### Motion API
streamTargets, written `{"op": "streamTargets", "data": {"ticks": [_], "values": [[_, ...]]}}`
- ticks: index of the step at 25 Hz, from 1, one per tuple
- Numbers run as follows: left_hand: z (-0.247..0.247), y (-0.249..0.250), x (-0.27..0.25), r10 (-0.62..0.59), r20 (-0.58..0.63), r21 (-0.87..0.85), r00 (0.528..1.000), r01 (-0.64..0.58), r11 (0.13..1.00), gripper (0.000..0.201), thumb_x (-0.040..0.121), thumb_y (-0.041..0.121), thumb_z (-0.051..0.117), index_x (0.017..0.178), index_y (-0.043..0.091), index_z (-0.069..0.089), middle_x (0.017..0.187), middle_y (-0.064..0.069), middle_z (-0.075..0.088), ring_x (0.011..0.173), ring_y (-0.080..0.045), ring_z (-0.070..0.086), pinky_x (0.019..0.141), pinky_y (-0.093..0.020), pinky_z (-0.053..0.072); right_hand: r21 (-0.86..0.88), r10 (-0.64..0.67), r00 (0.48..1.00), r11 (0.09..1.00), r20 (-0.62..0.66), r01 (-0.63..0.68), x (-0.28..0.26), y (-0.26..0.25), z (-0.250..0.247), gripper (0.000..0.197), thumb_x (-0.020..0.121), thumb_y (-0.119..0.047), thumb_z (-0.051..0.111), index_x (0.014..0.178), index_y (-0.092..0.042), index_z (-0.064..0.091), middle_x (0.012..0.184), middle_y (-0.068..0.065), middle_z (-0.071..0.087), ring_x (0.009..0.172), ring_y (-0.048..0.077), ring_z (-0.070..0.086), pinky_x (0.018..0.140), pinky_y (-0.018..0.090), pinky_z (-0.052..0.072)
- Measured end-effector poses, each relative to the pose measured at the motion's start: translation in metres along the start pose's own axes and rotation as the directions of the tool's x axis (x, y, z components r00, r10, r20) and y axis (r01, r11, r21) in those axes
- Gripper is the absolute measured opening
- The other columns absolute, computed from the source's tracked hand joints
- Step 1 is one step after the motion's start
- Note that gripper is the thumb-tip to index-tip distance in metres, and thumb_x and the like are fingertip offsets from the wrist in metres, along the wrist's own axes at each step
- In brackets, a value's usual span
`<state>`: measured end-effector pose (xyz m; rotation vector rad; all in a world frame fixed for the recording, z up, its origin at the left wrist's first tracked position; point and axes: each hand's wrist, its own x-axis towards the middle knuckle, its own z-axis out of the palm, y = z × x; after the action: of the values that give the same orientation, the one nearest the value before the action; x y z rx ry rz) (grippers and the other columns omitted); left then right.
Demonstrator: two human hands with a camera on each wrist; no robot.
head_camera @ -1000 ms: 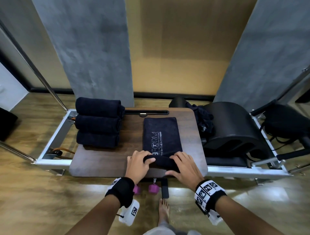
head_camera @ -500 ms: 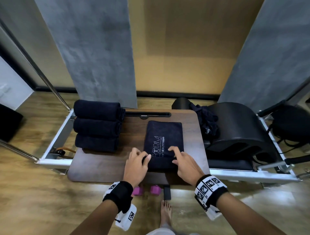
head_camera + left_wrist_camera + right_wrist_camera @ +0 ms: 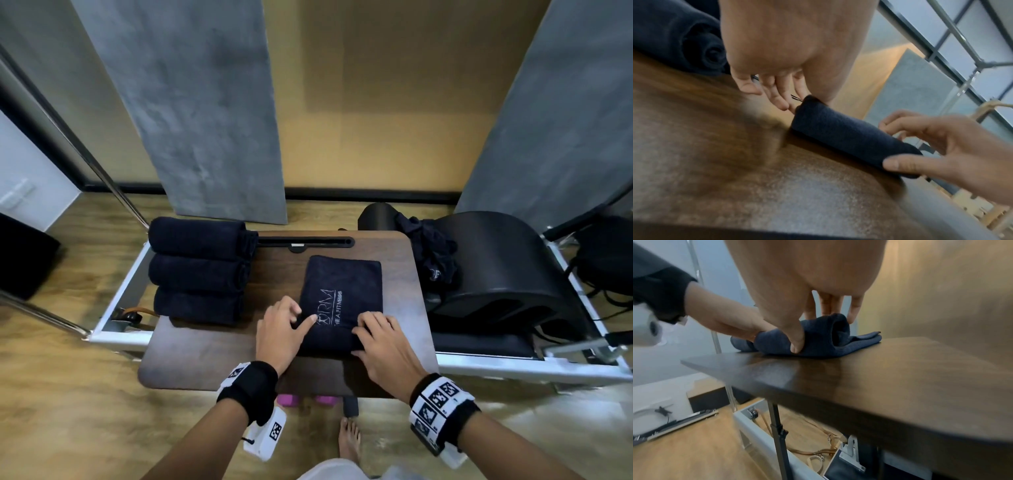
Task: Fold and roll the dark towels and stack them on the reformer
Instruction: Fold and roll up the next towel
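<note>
A dark towel [image 3: 344, 284] with a white logo lies folded on the wooden board [image 3: 205, 353], and its near end is wound into a roll [image 3: 849, 134]. My left hand [image 3: 297, 317] holds the roll's left end, thumb laid over the top. My right hand [image 3: 371, 325] grips the right end, thumb [image 3: 795, 340] in front and fingers curled over the back of the roll [image 3: 818, 335]. Three rolled dark towels [image 3: 198, 270] are stacked at the board's left edge, also seen as the rolled towels [image 3: 684, 37] in the left wrist view.
A heap of loose dark towels [image 3: 431, 253] lies against a black arc barrel [image 3: 496, 270] to the right. The white reformer frame [image 3: 120, 308] runs under the board. Pink dumbbells [image 3: 287, 399] and my bare foot [image 3: 349, 435] are on the floor below.
Both hands have pushed the roll away from me along the towel. The roll is thicker and now covers the start of the logo.
</note>
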<state>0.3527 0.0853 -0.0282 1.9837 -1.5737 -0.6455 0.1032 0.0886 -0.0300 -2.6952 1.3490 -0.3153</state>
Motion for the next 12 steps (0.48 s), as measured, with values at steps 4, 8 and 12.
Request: {"op": "streamTargets", "data": {"ticks": [4,8,12], "values": [[-0.005,0.004,-0.006,0.280,0.037,-0.090,0.959,-0.276,0.957,0.024,0.095,0.063,0.066,0.099,0.040,0.059,0.108,0.022,0.058,0.109,-0.004,0.055,0.095,-0.035,0.044,0.158,0.071,0.995,0.984,0.077,-0.082,0.017,0.015,-0.009,0.028,0.097,-0.032,0.065,0.123,-0.021,0.065,0.111,-0.006,0.062,0.103,0.018,0.059,0.093,0.032,0.044],[-0.012,-0.005,0.004,0.300,0.241,-0.067,0.923,-0.292,0.954,0.046,0.089,0.058,0.076,0.127,0.053,0.050,0.126,0.034,0.052,0.120,0.004,0.047,0.103,-0.030,0.041,0.368,0.156,0.980,0.910,0.123,-0.191,0.034,0.030,-0.015,0.045,0.097,-0.015,0.063,0.130,-0.033,0.038,0.091,-0.004,0.063,0.080,0.015,0.057,0.072,0.036,0.049],[-0.014,-0.007,0.024,0.161,0.279,-0.059,0.947,-0.151,0.987,0.028,0.095,0.052,0.071,0.118,0.051,0.055,0.112,0.018,0.053,0.105,-0.013,0.053,0.102,-0.042,0.047,0.437,0.096,0.994,0.892,0.057,-0.111,0.038,0.040,-0.014,0.017,0.104,-0.032,0.058,0.115,-0.035,0.045,0.096,-0.014,0.058,0.078,0.005,0.053,0.070,0.033,0.047]]}}
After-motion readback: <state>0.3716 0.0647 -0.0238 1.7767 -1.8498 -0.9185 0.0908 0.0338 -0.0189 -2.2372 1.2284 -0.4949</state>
